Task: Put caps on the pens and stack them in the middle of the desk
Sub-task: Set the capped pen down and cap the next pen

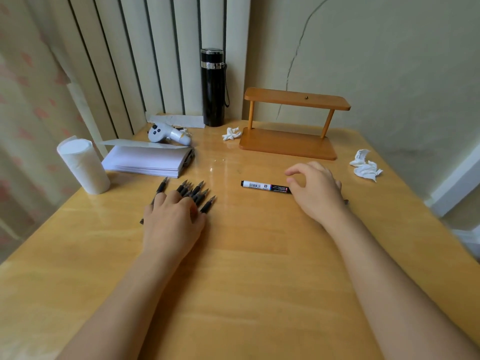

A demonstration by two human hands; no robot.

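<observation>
Several uncapped black pens (195, 192) lie side by side on the wooden desk (246, 255), tips pointing away from me. My left hand (172, 219) rests flat on their near ends, fingers spread over the barrels. To the right lies a black and white marker (262, 185), capped, along the desk. My right hand (315, 189) hovers over the marker's right end with curled fingers and thumb apart, nothing clearly gripped. A small dark object (346, 202) peeks out just right of that hand.
A tissue roll (83, 165) and a stack of white paper (148, 159) stand at the left. Behind are a white controller (166, 133), a black flask (213, 87) and a wooden shelf (291, 123). Crumpled tissues (366, 166) lie right; another crumpled tissue (231, 133) sits near the flask.
</observation>
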